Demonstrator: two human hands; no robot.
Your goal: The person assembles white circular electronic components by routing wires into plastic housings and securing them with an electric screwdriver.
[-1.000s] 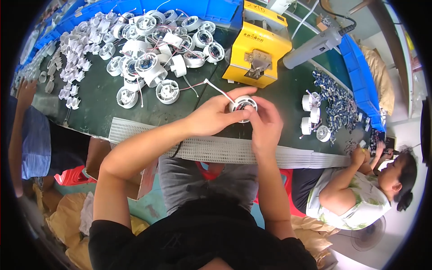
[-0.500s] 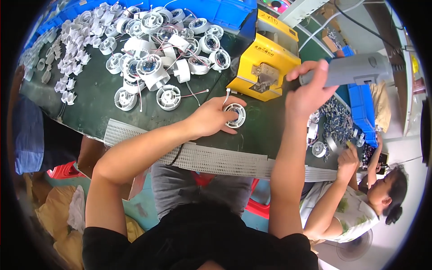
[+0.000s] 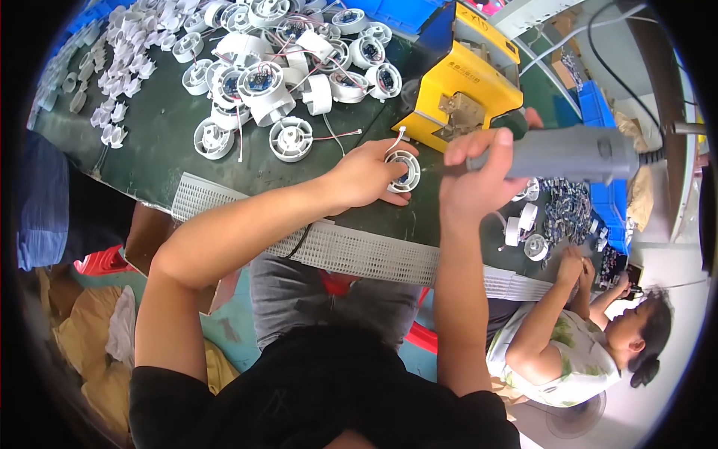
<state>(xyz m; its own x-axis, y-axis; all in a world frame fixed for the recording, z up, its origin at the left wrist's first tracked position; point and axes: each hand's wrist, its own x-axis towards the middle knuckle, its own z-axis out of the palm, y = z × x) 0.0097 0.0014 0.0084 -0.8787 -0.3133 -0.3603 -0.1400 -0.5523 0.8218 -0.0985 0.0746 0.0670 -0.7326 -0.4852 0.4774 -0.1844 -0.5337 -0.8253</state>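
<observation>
My left hand (image 3: 368,175) is closed around a white round plastic housing (image 3: 413,173) on the dark green tabletop. The thumb reaches into its open top, and a blue circuit board shows partly beneath. A short wire with a white plug (image 3: 402,133) rises beside it. In my right hand (image 3: 479,176) is a grey electric screwdriver (image 3: 572,153), held sideways above the table with its cord end to the right. Its front end is beside my fingers, and its tip cannot be made out. Right behind both hands stands a yellow box-shaped machine (image 3: 464,75) with a metal mechanism on its front.
Similar white housings (image 3: 262,90) with wires are heaped behind my left hand; small white plastic parts (image 3: 123,67) spread farther left. A perforated grey strip (image 3: 359,248) lines the near table edge. To the right, a co-worker (image 3: 561,344) sits by a pile of circuit boards (image 3: 565,213).
My right hand has brought the screwdriver left and down, closer to the housing. The left hand keeps its hold. The co-worker's hands have shifted, and the whole view has moved slightly.
</observation>
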